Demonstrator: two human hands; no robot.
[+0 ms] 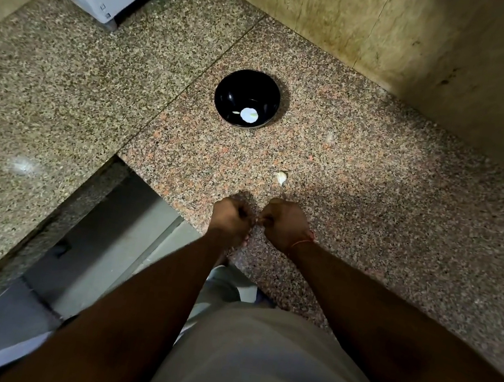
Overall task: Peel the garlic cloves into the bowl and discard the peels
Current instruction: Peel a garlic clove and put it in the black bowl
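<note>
Left hand (231,215) and right hand (284,224) side by side over near counter (373,191) edge, fingers curled, pinching something tiny between them, too small to identify. Clove (281,177) lies just beyond right hand. Bowl (247,98) farther back.

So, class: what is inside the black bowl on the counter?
Inside the black bowl, a pale white piece lies on the bottom with a small sliver beside it, probably peeled garlic. The near wall hides part of the bottom.

One black bowl (247,98) is sitting well beyond the two hands — left hand (231,217), right hand (284,224). One loose garlic clove (281,177) is lying just past the right hand — nothing else countable.
</note>
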